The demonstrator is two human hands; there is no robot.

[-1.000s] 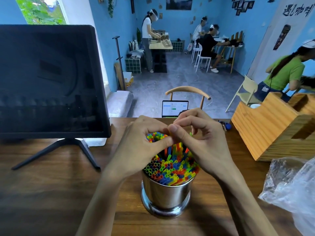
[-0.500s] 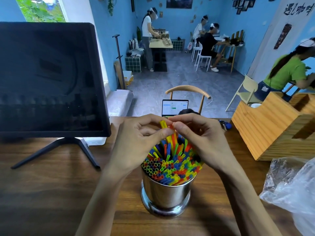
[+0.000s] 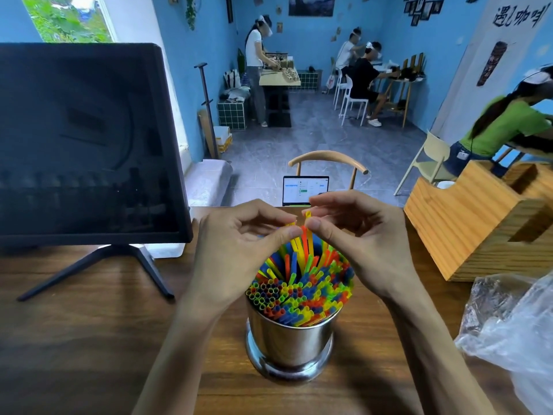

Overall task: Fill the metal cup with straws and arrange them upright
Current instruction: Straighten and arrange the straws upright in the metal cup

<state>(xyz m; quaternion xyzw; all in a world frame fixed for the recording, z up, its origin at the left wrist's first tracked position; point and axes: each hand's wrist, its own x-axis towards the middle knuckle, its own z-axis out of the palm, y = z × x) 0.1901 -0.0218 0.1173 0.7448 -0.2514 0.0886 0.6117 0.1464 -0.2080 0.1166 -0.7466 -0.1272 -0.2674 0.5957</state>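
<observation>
Now both hands' fingers (image 3: 288, 233) pinching raised straws (image 3: 303, 244), metal cup (image 3: 291, 339) full

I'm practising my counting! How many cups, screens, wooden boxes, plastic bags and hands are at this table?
Metal cup with straws: 1
Screens: 2, the big monitor and the small screen
Wooden box: 1
Plastic bag: 1
Hands: 2, left hand and right hand
Total: 7
</observation>
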